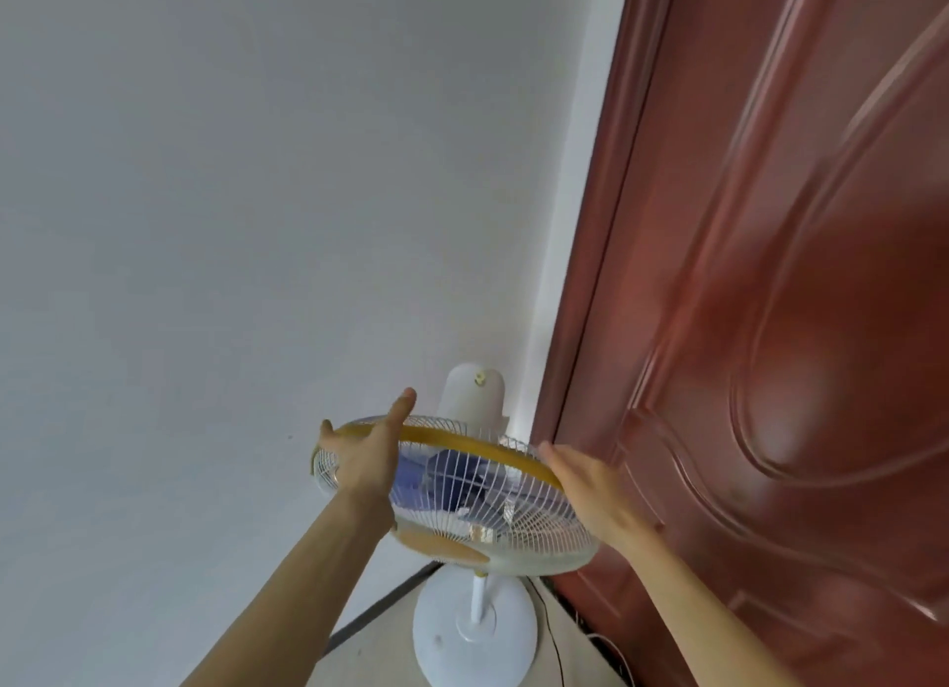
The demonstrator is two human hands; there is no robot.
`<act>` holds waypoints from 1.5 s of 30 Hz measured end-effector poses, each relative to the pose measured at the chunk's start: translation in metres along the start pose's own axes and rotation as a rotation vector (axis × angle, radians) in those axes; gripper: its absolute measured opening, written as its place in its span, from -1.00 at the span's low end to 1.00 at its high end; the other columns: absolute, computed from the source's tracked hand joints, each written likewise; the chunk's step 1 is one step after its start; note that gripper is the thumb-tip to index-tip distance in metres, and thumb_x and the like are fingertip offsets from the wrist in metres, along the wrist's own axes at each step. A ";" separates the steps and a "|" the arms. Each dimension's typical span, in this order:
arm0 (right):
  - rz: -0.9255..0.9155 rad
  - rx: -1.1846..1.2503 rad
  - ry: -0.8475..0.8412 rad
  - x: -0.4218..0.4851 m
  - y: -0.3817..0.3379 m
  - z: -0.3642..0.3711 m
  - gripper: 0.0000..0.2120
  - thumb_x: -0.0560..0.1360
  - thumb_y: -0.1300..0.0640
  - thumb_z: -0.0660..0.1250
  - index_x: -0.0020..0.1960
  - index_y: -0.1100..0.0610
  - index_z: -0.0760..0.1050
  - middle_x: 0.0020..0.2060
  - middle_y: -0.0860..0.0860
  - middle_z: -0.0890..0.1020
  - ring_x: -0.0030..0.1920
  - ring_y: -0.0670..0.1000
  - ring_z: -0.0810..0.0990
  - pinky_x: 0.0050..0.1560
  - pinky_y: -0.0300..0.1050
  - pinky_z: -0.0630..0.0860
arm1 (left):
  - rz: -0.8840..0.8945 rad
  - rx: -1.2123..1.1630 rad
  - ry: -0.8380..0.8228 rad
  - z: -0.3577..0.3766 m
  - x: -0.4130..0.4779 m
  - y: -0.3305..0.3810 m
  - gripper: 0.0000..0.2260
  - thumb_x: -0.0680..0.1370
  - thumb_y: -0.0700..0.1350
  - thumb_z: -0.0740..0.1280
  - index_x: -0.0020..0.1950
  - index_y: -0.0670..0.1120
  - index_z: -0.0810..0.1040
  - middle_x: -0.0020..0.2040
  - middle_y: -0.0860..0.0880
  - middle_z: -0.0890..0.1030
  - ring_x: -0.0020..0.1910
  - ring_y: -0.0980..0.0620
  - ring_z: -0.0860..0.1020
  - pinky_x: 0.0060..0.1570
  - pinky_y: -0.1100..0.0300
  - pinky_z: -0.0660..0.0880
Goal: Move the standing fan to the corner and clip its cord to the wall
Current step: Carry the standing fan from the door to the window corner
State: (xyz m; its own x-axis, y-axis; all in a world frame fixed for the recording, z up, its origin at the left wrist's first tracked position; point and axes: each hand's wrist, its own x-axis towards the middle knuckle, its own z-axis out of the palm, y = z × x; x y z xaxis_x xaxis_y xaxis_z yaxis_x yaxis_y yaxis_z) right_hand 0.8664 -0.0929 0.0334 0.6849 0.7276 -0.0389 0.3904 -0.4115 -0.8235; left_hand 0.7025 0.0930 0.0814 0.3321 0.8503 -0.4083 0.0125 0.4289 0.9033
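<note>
Fan [462,486] is standing in the corner where the white wall [215,214] is meeting the reddish-brown door [770,275], and it is filling the lower centre of the view. Its white wire cage with a yellow rim is facing toward the camera, with blue blades showing behind the wires. The white motor housing [475,393] is sitting at 12 o'clock from the cage, close to the wall. At 6 o'clock from the cage, the thin pole is going down into the round white base [452,630], which is resting on the light floor [380,655]. The left hand [367,455] is lying on the cage at its 10 o'clock side, with the fingers spread wide over the yellow rim and the wires; this grip is wide and flat, not closing around anything. The right hand [590,486] is at the 3 o'clock side of the cage, also with a wide grip, fingers stretched toward the rim; I cannot tell if it is touching the rim or only just beside it. A thin dark cord [557,650] is running over the floor at 3 o'clock from the base, near the bottom of the door.
</note>
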 end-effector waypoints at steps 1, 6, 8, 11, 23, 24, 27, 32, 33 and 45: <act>-0.011 -0.026 -0.055 0.008 0.000 0.003 -0.30 0.40 -0.58 -0.06 0.07 -0.12 0.59 -0.19 -0.02 0.65 -0.16 -0.04 0.62 -0.09 -0.17 0.41 | -0.001 -0.016 0.015 0.006 0.006 -0.001 0.09 0.32 0.17 0.58 0.60 0.09 -0.10 0.58 -0.05 0.13 0.48 -0.30 0.22 0.26 -0.50 0.25; -0.086 0.016 -0.293 0.016 -0.001 0.038 -0.57 0.55 -0.44 -0.03 0.36 -0.45 0.34 0.19 -0.35 0.59 0.18 -0.30 0.55 0.18 -0.19 0.42 | -0.004 0.089 0.121 0.013 0.023 -0.015 0.17 0.19 0.14 0.67 0.55 0.20 -0.08 0.54 -0.22 0.03 0.46 -0.32 0.17 0.34 -0.32 0.30; -0.111 0.025 -0.336 0.011 0.003 0.052 -0.59 0.57 -0.40 0.06 0.39 -0.44 0.31 0.26 -0.38 0.54 0.25 -0.32 0.51 0.23 -0.17 0.44 | -0.013 0.084 0.133 0.002 0.026 -0.021 0.13 0.17 0.04 0.68 0.50 0.25 -0.02 0.46 -0.27 0.20 0.36 -0.33 0.35 0.25 -0.29 0.42; -0.104 -0.025 -0.426 0.022 0.009 0.054 -0.59 0.48 -0.47 0.15 0.30 -0.46 0.39 0.22 -0.40 0.55 0.19 -0.33 0.54 0.22 -0.09 0.50 | 0.013 0.035 0.056 -0.019 0.033 -0.029 -0.02 0.27 -0.16 0.61 0.47 0.21 0.06 0.18 -0.21 0.51 -0.03 -0.25 0.66 -0.10 -0.23 0.62; 0.059 0.175 -0.472 0.161 0.016 0.050 -0.23 0.40 -0.37 0.36 0.51 -0.13 0.24 0.44 -0.06 0.39 0.23 -0.07 0.48 0.30 0.12 0.42 | 0.015 -0.039 0.049 -0.122 0.021 -0.046 -0.17 0.27 -0.29 0.54 0.46 0.08 0.34 0.20 -0.25 0.56 -0.06 -0.31 0.68 -0.25 -0.19 0.63; 0.048 0.151 -0.570 0.164 0.013 0.055 -0.23 0.37 -0.38 0.38 0.49 -0.16 0.25 0.40 -0.07 0.45 0.19 -0.06 0.55 0.23 0.13 0.49 | 0.014 -0.047 0.067 -0.135 0.017 -0.047 -0.22 0.26 -0.31 0.54 0.42 0.08 0.40 0.17 -0.26 0.58 -0.05 -0.30 0.68 -0.25 -0.16 0.63; 0.015 0.074 -0.796 0.165 0.003 0.079 -0.11 0.28 -0.36 0.47 0.50 -0.27 0.14 0.25 -0.09 0.52 -0.06 0.02 0.72 -0.18 -0.02 0.63 | 0.023 -0.029 0.085 -0.167 0.006 -0.042 -0.47 0.28 -0.31 0.51 0.10 0.20 0.62 0.01 -0.20 0.67 -0.13 -0.23 0.70 -0.30 -0.10 0.61; -0.032 0.003 -0.984 0.150 -0.033 0.133 -0.04 0.22 -0.44 0.46 0.49 -0.32 0.11 0.21 -0.07 0.53 -0.15 0.04 0.74 -0.26 0.05 0.69 | 0.045 0.064 0.135 -0.206 -0.014 -0.034 -0.25 0.18 -0.32 0.56 0.28 0.17 0.51 -0.08 -0.16 0.66 -0.17 -0.15 0.71 -0.24 -0.11 0.64; -0.039 -0.011 -0.998 0.145 -0.040 0.144 -0.04 0.21 -0.43 0.48 0.49 -0.30 0.12 0.20 -0.04 0.54 -0.17 0.05 0.75 -0.28 0.04 0.69 | 0.042 0.070 0.152 -0.211 -0.019 -0.033 -0.25 0.16 -0.31 0.58 0.26 0.20 0.53 -0.02 -0.16 0.62 -0.17 -0.14 0.71 -0.24 -0.10 0.65; -0.134 -0.018 -1.026 0.119 -0.072 0.214 -0.08 0.17 -0.21 0.62 0.39 -0.21 0.21 0.18 -0.02 0.51 -0.06 0.12 0.66 -0.43 -0.19 0.60 | -0.036 -0.002 0.278 -0.263 -0.040 -0.047 -0.05 0.22 -0.34 0.55 0.52 0.14 0.29 0.25 -0.15 0.44 0.01 -0.09 0.67 -0.17 0.04 0.64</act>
State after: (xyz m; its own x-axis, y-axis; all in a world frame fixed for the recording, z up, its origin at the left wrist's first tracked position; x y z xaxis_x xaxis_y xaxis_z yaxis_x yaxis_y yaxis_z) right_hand 0.7881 0.1406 -0.0329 -0.2157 0.8822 -0.4185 0.4400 -0.2948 -0.8482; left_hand 0.4400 0.1187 0.0204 0.0595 0.8855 -0.4609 0.0179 0.4607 0.8874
